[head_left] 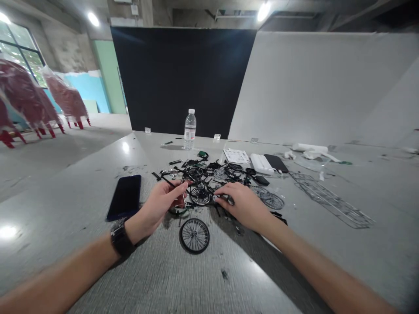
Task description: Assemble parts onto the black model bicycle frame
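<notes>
My left hand (159, 200) is closed, thumb and fingers pinching the thin black frame of a small model bicycle (188, 178). A black spoked wheel (200, 196) stands just right of those fingertips and seems to belong to the model. My right hand (244, 204) has its thumb and forefinger together on a small, pale round part (215, 198) beside that wheel; its exact kind is too small to tell. In front of both hands a loose spoked wheel (194, 236) lies flat on the table.
Black model parts (235, 167) lie heaped beyond my hands. A phone (124, 197) is at left, a water bottle (190, 131) behind. To the right are a white power bank (262, 164), grey spoked wheels (270, 198) and a grey parts frame (330, 200). A printed sheet (236, 156) lies farther back.
</notes>
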A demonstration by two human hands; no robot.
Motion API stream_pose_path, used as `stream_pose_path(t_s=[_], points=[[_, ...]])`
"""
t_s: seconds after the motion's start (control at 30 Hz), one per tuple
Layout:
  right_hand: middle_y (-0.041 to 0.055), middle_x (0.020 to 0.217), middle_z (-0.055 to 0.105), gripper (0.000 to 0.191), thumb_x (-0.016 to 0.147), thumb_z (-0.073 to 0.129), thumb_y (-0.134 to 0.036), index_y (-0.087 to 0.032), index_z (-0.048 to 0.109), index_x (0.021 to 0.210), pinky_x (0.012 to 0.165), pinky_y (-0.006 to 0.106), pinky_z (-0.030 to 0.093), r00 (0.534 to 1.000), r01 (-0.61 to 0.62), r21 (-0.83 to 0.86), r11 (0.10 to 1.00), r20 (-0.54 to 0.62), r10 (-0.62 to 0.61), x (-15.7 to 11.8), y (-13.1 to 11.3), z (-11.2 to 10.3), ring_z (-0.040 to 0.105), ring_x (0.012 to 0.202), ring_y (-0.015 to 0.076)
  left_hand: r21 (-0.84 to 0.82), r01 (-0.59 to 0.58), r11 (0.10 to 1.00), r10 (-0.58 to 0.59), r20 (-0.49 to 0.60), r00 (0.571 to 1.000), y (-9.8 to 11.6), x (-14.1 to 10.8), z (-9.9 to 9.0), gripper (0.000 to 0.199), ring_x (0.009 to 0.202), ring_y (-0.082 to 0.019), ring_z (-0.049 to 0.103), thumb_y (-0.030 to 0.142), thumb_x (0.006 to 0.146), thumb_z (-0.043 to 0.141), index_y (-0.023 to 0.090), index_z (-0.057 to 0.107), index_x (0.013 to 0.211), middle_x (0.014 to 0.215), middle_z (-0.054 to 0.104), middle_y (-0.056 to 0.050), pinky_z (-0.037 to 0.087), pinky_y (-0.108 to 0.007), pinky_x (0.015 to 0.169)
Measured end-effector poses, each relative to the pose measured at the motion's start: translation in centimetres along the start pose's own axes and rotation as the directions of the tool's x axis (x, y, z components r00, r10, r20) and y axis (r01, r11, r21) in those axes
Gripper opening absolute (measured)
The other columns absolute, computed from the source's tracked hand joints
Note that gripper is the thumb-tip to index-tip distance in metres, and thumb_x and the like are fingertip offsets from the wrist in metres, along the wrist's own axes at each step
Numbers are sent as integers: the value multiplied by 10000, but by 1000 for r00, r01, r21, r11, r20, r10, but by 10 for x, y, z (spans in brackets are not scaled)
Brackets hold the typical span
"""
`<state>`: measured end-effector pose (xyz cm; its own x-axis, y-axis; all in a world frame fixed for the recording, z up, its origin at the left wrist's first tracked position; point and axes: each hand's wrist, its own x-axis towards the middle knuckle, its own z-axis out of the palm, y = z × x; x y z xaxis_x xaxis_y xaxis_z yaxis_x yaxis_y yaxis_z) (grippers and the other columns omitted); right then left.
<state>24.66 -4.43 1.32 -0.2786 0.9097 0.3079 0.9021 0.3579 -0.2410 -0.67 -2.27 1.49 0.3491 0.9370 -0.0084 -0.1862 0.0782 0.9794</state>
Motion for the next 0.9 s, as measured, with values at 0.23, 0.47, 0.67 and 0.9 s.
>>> stream_pose_path(t_s=[0.23,0.47,0.67,0.9], points=[[60,938,738,86,884,661,-222,-248,742,876,801,417,492,1000,-28,104,994,4,27,3,-7,2,644,916,268,50,-6,999,4,42,999,-2,1,0,322,611,-94,488,459,820,773,163,744,945,706,565,9,407,-227,579],[56,950,711,182,969,550,-380,-236,646,913,749,372,477,979,-205,436,877,77,190,-1,-17,-14,645,852,225,134,-55,989,42,96,994,-6,4,-2,323,626,-111,485,497,854,721,176,725,886,706,551,-2,404,-258,604],[45,925,665,231,951,575,-460,-233,573,906,754,328,449,957,-276,797,537,177,230,-2,-20,-19,631,907,209,207,-89,974,57,153,987,-7,3,-3,330,628,-110,494,499,893,669,171,692,884,720,563,-4,395,-252,585],[65,961,709,236,943,554,-463,-243,631,984,773,369,442,930,-348,696,629,172,324,3,-11,-12,642,918,239,260,-103,960,59,171,983,-7,4,-5,335,616,-105,488,495,913,640,164,660,858,694,552,8,347,-248,554]])
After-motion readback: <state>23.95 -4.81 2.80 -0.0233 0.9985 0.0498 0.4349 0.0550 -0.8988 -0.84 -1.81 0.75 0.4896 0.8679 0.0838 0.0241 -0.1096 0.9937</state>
